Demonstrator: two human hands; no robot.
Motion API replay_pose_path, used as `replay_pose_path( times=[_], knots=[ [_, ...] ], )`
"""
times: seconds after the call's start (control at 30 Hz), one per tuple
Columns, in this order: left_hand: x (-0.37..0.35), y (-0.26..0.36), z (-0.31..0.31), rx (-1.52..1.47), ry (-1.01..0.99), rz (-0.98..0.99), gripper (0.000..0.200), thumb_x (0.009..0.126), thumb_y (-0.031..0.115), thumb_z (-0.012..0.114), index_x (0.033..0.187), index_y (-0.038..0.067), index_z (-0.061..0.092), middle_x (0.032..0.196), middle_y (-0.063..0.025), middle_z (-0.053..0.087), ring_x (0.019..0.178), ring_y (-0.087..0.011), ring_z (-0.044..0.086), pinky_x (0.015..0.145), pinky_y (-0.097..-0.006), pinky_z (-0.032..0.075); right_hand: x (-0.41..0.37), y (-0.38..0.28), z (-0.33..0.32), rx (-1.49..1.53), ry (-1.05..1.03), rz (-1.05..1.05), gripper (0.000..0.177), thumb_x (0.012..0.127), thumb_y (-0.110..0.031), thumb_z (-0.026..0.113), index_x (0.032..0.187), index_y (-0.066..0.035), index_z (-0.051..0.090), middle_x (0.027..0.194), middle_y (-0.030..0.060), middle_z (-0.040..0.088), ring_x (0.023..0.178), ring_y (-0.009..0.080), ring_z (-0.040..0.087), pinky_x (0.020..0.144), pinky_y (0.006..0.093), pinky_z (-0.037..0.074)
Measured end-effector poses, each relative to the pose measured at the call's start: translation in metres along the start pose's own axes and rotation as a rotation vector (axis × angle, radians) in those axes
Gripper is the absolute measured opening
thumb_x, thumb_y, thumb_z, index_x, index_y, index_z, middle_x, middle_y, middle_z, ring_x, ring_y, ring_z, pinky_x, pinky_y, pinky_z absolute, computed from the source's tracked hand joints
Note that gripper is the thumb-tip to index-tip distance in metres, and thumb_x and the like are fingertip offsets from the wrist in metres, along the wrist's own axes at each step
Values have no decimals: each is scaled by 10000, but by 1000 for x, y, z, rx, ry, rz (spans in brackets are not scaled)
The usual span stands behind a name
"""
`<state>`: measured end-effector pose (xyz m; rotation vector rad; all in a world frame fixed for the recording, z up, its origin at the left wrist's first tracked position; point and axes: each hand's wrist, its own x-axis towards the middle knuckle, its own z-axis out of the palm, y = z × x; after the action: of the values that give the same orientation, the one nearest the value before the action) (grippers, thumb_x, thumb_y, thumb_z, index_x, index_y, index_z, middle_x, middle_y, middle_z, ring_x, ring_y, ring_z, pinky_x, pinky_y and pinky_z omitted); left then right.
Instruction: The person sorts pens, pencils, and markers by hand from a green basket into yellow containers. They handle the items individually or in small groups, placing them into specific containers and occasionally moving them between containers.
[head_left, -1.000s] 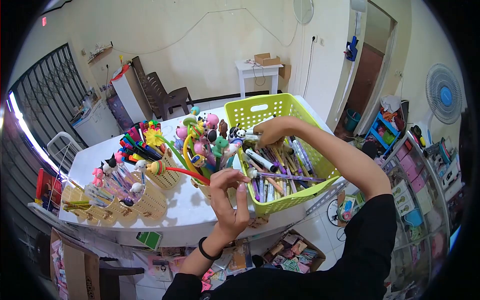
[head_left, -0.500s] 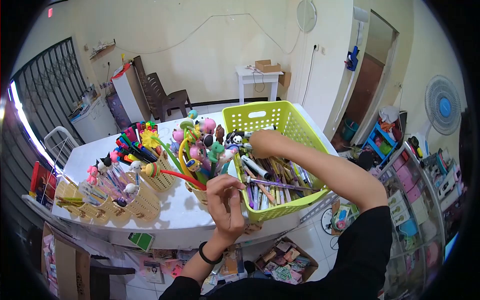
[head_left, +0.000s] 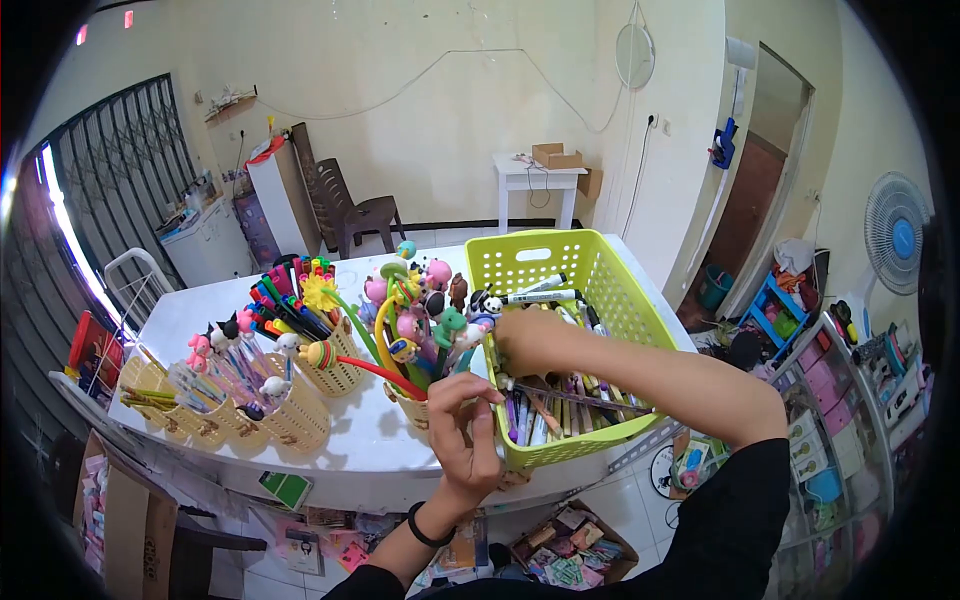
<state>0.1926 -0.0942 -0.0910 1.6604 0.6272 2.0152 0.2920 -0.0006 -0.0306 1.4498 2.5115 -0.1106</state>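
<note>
My right hand [head_left: 532, 340] reaches into the green plastic basket [head_left: 630, 285], over the pens and markers [head_left: 565, 405] heaped inside. Its fingertips point down and are hidden, so any grip there does not show. My left hand [head_left: 465, 430] is at the basket's front left corner with curled fingers, fingertips against or close to the rim; whatever they may pinch is hidden. Just behind it, a woven cup of novelty pens [head_left: 410, 325] with animal toppers stands close to the basket. White markers [head_left: 540, 290] lie across the back of the heap.
Woven cups of pens [head_left: 290, 420] line the left part of the white table [head_left: 375, 445]. Behind these stands a cup of coloured markers [head_left: 335, 375]. An open box of packets [head_left: 580, 550] is on the floor below. Shelves [head_left: 840, 430] stand at the right.
My right hand has moved from the back of the basket toward its front left, over the pens. My left hand stays by the corner. The whole view has shifted slightly.
</note>
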Motion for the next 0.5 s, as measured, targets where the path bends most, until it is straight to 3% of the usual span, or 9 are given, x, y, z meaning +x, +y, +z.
replay_pose_path(
  times=[0.13,0.2,0.23,0.3,0.37,0.43,0.47,0.5],
  knots=[
    [0,0,0,6,-11,-13,228,721,-59,351,938,6,375,912,-106,363,723,-131,427,690,-233,361,1,0,7,-33,83,104,239,594,-122,606,823,-57,617,889,100,587,795,266,577,629,360,465],
    [3,3,2,8,20,5,188,715,-66,368,883,0,419,881,-96,382,704,-127,424,671,-228,363,0,15,-7,22,-61,48,227,625,-90,530,823,-7,601,866,157,578,790,284,570,647,373,460],
    [4,5,-2,6,26,2,188,715,-66,368,883,0,419,881,-96,382,704,-127,424,671,-228,363,-10,21,-15,118,5,63,217,623,-78,507,797,23,590,811,192,571,759,305,566,637,373,458],
    [11,12,-16,159,-245,46,167,709,-72,379,835,-9,467,884,-100,420,713,-123,434,650,-229,368,-31,32,-34,108,14,106,305,628,-55,487,916,42,503,809,213,554,733,316,550,628,384,431],
    [24,26,-19,148,-351,39,148,710,-67,399,817,-13,487,909,-109,436,736,-131,445,646,-233,372,-59,46,-45,155,145,124,324,669,-61,481,977,36,447,780,211,549,701,321,540,601,369,415],
    [39,35,-15,140,-454,41,131,712,-61,419,798,-17,507,934,-117,452,758,-138,456,642,-237,377,-83,58,-39,438,539,31,374,724,-60,470,1073,33,371,767,197,546,672,316,533,564,349,396],
    [45,37,-10,154,-484,-9,152,719,-19,473,870,-13,493,908,-129,478,785,-177,484,657,-251,398,-92,48,-40,428,542,26,374,724,-60,470,1073,33,371,767,197,546,672,316,533,564,349,396],
    [49,39,-4,168,-514,-61,223,726,23,527,942,-9,479,882,-140,503,813,-215,511,672,-264,419,-104,34,-41,541,781,-3,418,727,-43,466,1118,23,333,844,215,529,747,333,530,645,348,407]
  ],
)
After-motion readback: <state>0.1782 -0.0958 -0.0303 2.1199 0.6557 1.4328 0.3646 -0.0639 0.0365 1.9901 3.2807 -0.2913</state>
